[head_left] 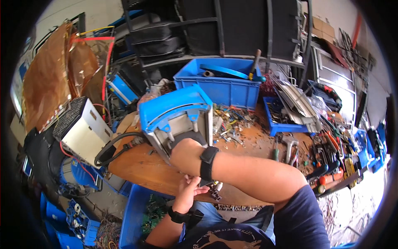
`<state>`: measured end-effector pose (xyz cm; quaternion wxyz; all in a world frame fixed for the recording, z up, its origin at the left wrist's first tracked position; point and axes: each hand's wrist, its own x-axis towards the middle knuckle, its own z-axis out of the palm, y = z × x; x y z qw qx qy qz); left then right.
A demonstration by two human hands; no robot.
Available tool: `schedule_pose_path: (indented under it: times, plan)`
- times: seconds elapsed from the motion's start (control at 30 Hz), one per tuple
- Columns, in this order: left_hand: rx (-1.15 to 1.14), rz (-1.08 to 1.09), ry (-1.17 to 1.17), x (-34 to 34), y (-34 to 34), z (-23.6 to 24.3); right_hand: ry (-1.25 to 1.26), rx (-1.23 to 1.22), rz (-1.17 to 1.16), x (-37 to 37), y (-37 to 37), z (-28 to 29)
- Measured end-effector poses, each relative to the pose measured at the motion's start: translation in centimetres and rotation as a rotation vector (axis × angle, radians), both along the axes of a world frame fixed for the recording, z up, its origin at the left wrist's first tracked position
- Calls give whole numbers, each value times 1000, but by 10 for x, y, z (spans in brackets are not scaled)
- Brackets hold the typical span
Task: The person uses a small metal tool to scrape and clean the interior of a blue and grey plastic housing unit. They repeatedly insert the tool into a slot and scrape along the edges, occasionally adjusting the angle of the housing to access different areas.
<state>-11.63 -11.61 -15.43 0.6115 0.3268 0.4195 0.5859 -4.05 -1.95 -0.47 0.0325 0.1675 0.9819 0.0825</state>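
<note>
A blue and grey metal housing (176,108) stands tilted on the wooden workbench (139,170), its framed opening facing me. My right arm reaches across from the right. My right hand (185,155) is bent down at the housing's lower front, its fingers hidden behind the wrist and forearm. Just below it, my left hand (190,191) is held palm up with its fingers partly stretched out and apart. Beside the left fingertips is a small dark brown block-like part (214,193). Whether the fingers touch it, I cannot tell. Both wrists wear black straps.
A blue crate (219,89) stands behind the housing, with scrap pieces (234,124) scattered before it. A hammer (289,145) and several hand tools (331,153) lie at the right. A thick black cable (114,155) loops at the left. Below the bench edge, a blue bin (130,216) holds green circuit boards (153,213).
</note>
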Motion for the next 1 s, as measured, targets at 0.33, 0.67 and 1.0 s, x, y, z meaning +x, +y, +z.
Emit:
schedule_pose_path:
  times: [0.33, 0.67, 1.0]
  plan:
    - [-6, 7, 29, 6, 2, 16, -23, -15, 0, 4, 11, 5]
    - [-20, -42, -52, -2, 7, -18, -171, -51, 34, -11, 1, 3]
    - [-24, 11, 78, -3, -3, 5, 444, -2, -319, 89, -11, -13]
